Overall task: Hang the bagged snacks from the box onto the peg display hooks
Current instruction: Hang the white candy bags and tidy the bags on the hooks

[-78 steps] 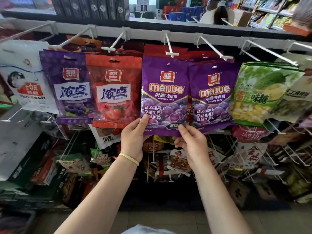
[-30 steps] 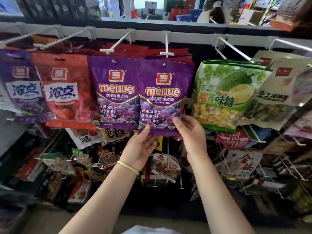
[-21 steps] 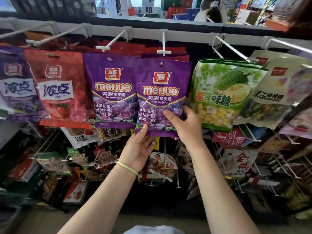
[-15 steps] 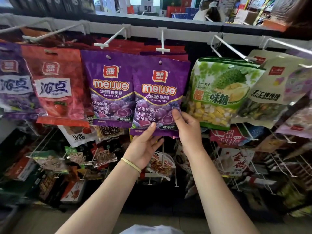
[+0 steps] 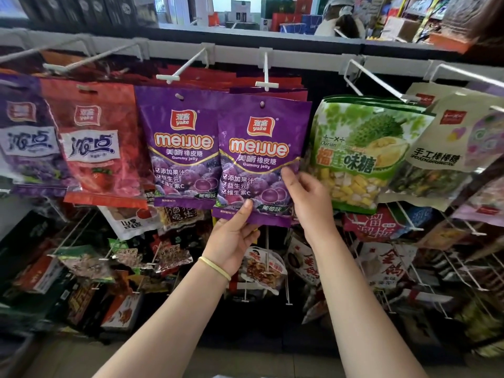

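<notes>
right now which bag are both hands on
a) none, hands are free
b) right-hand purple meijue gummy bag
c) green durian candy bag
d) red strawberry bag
b: the left hand pinches the bottom edge of the purple meijue bag and the right hand grips its right side.
</notes>
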Demonstrator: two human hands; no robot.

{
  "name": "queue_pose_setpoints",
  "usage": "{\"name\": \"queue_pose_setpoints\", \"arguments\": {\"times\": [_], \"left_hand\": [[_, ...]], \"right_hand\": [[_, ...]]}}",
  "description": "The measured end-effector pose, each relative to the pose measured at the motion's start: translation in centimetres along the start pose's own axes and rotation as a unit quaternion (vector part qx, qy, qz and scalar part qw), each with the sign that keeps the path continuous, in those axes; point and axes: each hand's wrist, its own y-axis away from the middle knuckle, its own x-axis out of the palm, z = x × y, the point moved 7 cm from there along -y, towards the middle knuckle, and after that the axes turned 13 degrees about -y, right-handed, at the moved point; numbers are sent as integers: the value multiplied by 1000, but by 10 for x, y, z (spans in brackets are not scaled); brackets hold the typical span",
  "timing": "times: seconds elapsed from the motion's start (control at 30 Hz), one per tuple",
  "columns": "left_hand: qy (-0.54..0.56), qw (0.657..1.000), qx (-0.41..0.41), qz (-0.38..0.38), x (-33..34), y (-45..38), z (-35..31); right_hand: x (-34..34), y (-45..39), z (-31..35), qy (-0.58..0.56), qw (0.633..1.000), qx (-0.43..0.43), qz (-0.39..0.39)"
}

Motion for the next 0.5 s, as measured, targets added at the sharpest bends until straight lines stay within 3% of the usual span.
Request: {"name": "queue_pose_setpoints", "arguments": {"times": [0.27, 0.33, 0.4, 0.43, 0.5], "left_hand": [[-62, 998, -13, -10, -13, 0, -2], [-150, 987, -60, 13, -15, 6, -6], [-271, 954, -120, 41, -17, 19, -10], [-327, 937, -121, 30, -20, 25, -17], [-406, 911, -33, -59, -29, 30, -44]], "right_hand": [[-13, 28, -38, 33, 999, 37, 14], [-17, 31, -40, 47, 998, 39, 6], [-22, 32, -39, 59, 998, 33, -7], [-25, 32, -38, 63, 998, 29, -11], [-29, 31, -38, 64, 997, 34, -16]]}}
